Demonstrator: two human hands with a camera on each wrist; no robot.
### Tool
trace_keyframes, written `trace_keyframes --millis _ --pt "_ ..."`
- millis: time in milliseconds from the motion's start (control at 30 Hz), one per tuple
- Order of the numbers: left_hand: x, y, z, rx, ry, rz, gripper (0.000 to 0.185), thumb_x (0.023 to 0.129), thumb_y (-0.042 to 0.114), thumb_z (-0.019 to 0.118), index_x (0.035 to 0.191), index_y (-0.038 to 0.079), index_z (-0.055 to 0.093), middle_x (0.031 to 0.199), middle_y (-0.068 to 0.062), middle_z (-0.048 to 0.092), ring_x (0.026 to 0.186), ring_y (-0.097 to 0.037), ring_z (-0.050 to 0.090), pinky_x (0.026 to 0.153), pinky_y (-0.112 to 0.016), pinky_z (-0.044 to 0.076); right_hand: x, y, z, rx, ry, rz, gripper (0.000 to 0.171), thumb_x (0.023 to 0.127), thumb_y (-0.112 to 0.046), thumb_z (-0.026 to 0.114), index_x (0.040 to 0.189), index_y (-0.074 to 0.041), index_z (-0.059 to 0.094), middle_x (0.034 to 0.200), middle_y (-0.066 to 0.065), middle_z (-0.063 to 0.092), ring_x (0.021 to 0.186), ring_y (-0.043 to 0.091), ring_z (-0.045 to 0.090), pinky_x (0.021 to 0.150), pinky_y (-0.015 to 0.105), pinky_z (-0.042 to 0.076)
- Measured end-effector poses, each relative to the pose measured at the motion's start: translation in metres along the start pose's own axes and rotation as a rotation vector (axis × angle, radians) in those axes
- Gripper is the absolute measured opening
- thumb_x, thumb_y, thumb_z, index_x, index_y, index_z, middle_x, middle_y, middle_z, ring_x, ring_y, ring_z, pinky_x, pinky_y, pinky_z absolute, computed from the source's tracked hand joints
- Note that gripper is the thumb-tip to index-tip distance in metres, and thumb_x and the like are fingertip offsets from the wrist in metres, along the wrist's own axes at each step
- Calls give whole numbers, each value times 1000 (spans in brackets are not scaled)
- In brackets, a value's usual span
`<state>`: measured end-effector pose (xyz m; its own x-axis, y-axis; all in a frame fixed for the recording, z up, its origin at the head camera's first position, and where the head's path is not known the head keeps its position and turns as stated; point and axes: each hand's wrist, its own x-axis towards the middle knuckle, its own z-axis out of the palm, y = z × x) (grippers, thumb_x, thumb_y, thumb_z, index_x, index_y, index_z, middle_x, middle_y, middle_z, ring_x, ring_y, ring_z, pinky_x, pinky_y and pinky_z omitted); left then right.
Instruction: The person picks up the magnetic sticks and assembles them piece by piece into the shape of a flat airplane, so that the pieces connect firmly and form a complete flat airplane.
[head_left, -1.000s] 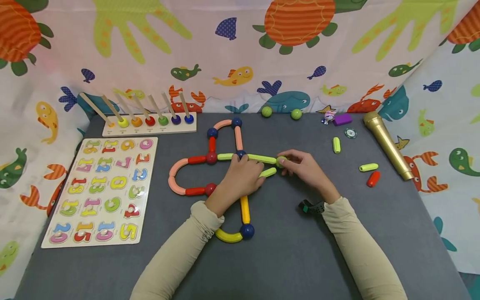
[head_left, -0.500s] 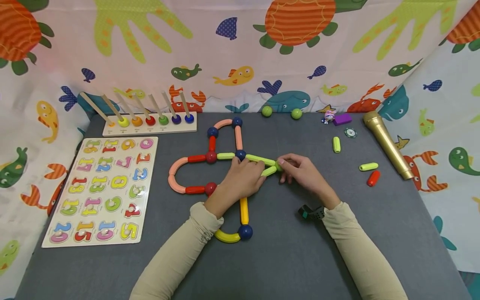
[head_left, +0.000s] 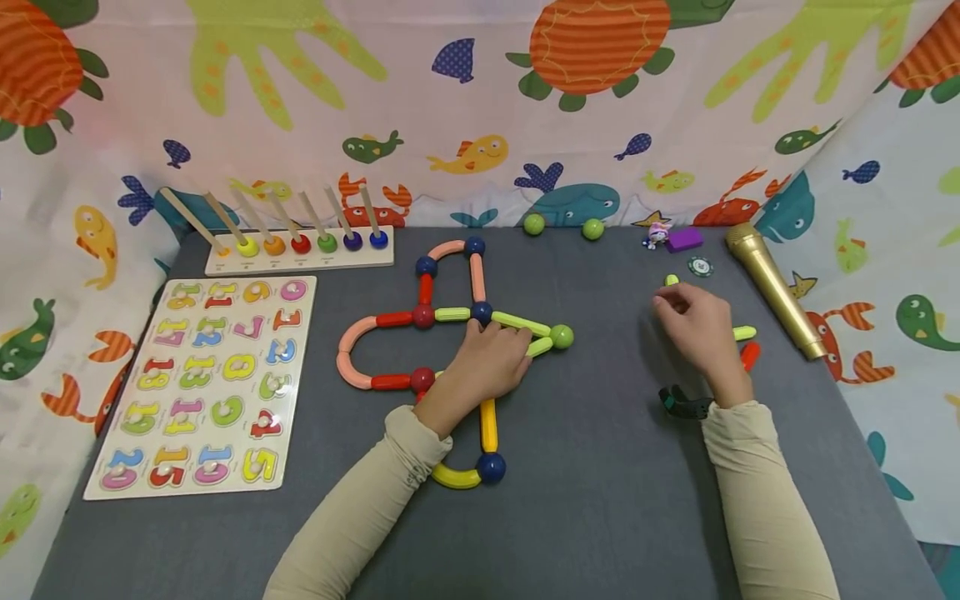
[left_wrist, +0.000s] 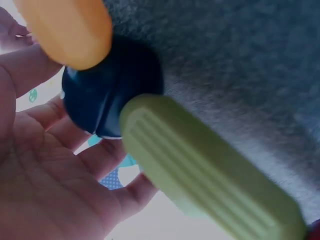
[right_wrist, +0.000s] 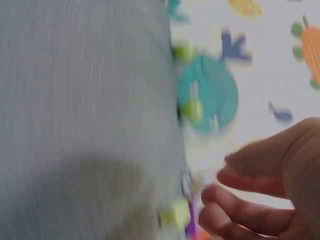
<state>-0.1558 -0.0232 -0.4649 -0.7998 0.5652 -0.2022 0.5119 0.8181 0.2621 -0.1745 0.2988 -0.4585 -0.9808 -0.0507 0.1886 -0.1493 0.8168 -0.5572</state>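
A flat figure of magnetic sticks and balls lies mid-table. My left hand [head_left: 483,358] holds it at its middle, bent fingers reaching among the pieces. In the left wrist view, the thumb and fingers surround a dark blue ball [left_wrist: 112,87], which joins a yellow-orange stick [left_wrist: 70,30] and a green stick [left_wrist: 205,165]. A light green ball [head_left: 562,337] joins two green sticks at the figure's right tip. My right hand [head_left: 697,333], fingers loosely bent and holding nothing, hovers by a loose green stick [head_left: 672,280], partly hidden behind it.
Another green stick [head_left: 744,332] and a red stick [head_left: 750,357] lie beside the right hand. A gold microphone [head_left: 776,292], poker chip [head_left: 701,267] and purple block [head_left: 686,239] are at right. Number puzzle [head_left: 292,400] and peg board [head_left: 337,257] stand left; green balls [head_left: 534,224] at back.
My right hand has let go of the light green ball, now joined to both green sticks, and moved right toward the loose sticks. The left hand has stayed on the figure.
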Motion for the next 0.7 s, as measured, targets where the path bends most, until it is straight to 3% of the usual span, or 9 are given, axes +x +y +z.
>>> trace_keyframes --millis 67,200,267,333,433,500,700 --pt "1 1 -1 1 -17 -6 39 111 34 61 142 10 64 131 -6 72 109 -30 62 99 -54 42 -4 16 -16 -118 40 33 25 100 -6 60 116 10 72 104 29 68 98 42 60 88 51 44" --pt "4 2 -3 -5 -53 -21 40 111 34 60 143 10 63 131 -7 71 113 -31 62 102 -56 42 -14 48 -40 -315 -79 115 39 87 2 55 122 14 64 121 42 57 118 61 46 100 73 31" --pt "4 2 -4 1 -65 -32 40 111 34 60 144 11 63 132 -7 71 115 -31 62 103 -56 42 -18 61 -42 -363 -111 103 40 83 3 54 120 13 65 121 43 57 115 63 48 94 76 33" --pt "5 3 -4 4 -77 -43 41 111 34 61 144 11 63 133 -7 70 118 -32 61 104 -57 42 -22 69 -40 -380 -86 77 37 82 3 55 117 11 67 115 41 61 108 64 49 88 77 33" --pt "6 3 -3 5 -86 -43 41 111 34 60 145 11 63 135 -8 70 121 -33 60 105 -59 42 -22 71 -33 -350 11 15 24 86 4 61 108 10 70 103 37 67 98 62 53 84 75 35" --pt "6 4 -3 -3 -88 -38 41 111 34 60 145 11 62 136 -8 69 123 -33 60 106 -60 41 -20 62 -29 -285 25 1 19 91 2 66 107 11 70 100 35 68 96 59 54 85 72 34" --pt "8 6 -3 -16 -86 -38 43 111 34 61 147 10 61 138 -9 69 125 -33 59 107 -61 42 -9 10 -10 -24 -128 -41 23 99 -9 75 118 3 71 102 23 71 96 39 65 82 54 47"
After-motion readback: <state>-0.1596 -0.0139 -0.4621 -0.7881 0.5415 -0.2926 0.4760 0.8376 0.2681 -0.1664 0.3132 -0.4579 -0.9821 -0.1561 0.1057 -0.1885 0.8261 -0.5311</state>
